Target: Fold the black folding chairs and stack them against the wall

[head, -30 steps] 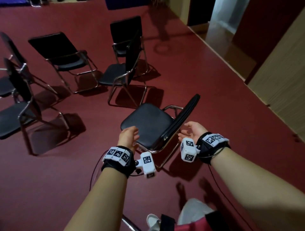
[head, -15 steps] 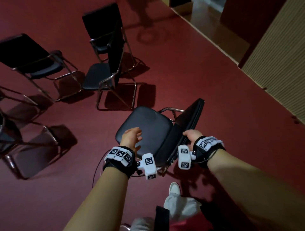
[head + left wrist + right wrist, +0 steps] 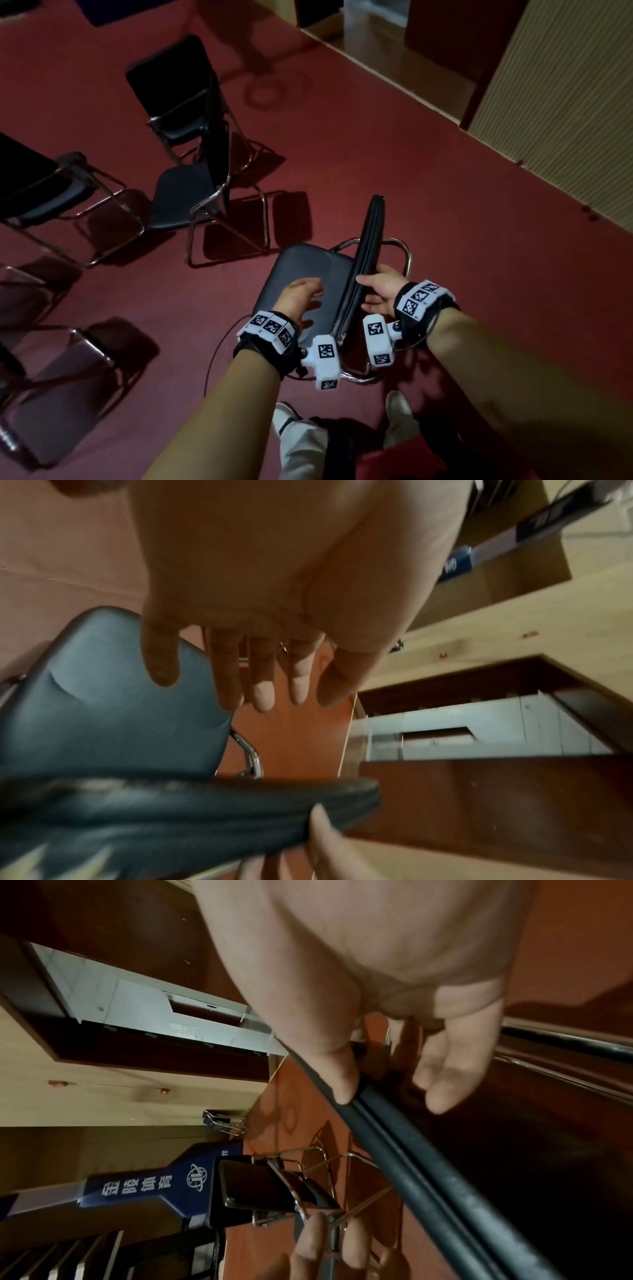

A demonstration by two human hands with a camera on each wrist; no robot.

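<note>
- The right hand point(image 3: 378, 289) is clamped on the padded backrest point(image 3: 364, 253) of the nearest black folding chair point(image 3: 308, 274), thumb on its edge.
- The left hand point(image 3: 299, 301) hovers over the seat with fingers spread, holding nothing.
- This chair stands on the red floor point(image 3: 411, 178), just before the person's feet.
- Other unfolded chairs point(image 3: 185, 171) stand to the left, well apart from the wall point(image 3: 565, 102).

— We lose the left chairs point(image 3: 30, 192) past the head view's edge.
— And our right hand's point(image 3: 380, 291) fingers hide behind the backrest point(image 3: 363, 260); the left wrist view blurs it.
</note>
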